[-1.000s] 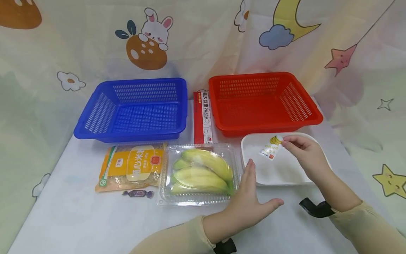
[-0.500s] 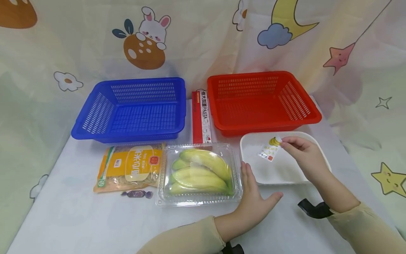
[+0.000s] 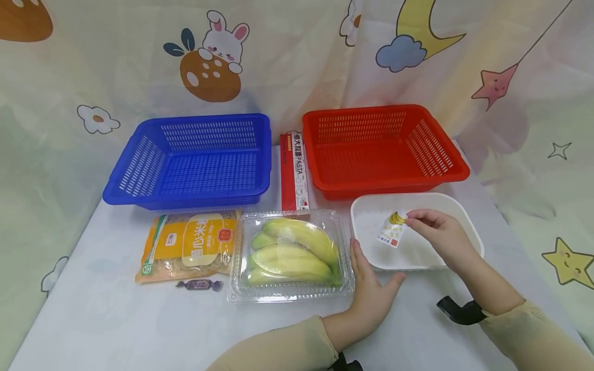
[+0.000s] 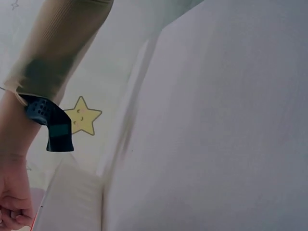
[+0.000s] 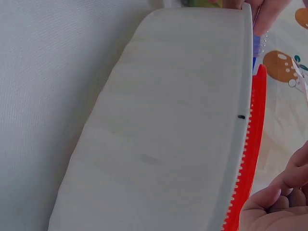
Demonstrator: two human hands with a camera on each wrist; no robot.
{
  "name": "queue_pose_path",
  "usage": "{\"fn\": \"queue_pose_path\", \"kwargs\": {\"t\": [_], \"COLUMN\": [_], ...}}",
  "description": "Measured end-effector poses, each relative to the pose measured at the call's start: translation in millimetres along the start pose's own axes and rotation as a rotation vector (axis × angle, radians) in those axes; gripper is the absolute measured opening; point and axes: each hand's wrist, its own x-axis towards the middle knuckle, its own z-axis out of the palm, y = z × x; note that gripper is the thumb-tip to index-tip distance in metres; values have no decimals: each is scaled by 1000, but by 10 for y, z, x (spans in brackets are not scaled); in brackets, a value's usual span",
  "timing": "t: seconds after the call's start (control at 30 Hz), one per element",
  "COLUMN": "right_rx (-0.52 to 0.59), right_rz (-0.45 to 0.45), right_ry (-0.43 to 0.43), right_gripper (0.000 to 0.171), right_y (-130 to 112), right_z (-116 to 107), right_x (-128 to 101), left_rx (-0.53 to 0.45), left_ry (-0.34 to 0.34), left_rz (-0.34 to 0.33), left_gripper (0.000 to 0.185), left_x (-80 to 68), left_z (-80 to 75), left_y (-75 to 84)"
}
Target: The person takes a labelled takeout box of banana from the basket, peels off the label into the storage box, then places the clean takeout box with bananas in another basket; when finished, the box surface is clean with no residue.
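My right hand [image 3: 443,237] pinches a small label [image 3: 392,228] printed with a banana picture, between thumb and fingers, over the white tray [image 3: 436,257]. Fairly straight fingers on my left hand [image 3: 368,299] reach up between the tray's left side and a clear plastic box [image 3: 290,293] of bananas [image 3: 292,260]. Whether they touch either one is hard to tell. In the right wrist view the tray's side wall [image 5: 168,120] fills the middle, with my right hand [image 5: 281,202] at lower right. The left wrist view catches my right hand [image 4: 14,202] at its lower left edge.
Behind stand a blue basket [image 3: 185,198] and a red basket [image 3: 385,185], with a red pasta box [image 3: 294,175] between them. An orange food packet [image 3: 190,239] and a purple wrapped candy [image 3: 199,284] lie left of the banana box.
My left hand has shifted right, off the banana box's corner toward the tray. My right hand has brought the label slightly nearer to me and lower in the view.
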Motion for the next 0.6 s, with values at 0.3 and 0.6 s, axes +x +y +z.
{"fn": "queue_pose_path", "kwargs": {"t": [0.3,0.6], "right_rx": [-11,-24], "right_rz": [9,2], "right_ry": [-24,-46], "right_gripper": [44,43], "right_y": [69,131], "right_z": [11,-3], "right_x": [21,35], "left_rx": [55,65], "left_ry": [-7,-59], "left_rz": [34,16], "left_gripper": [91,90], "left_x": [-1,9], "left_z": [22,29], "left_y": [-46,-68]}}
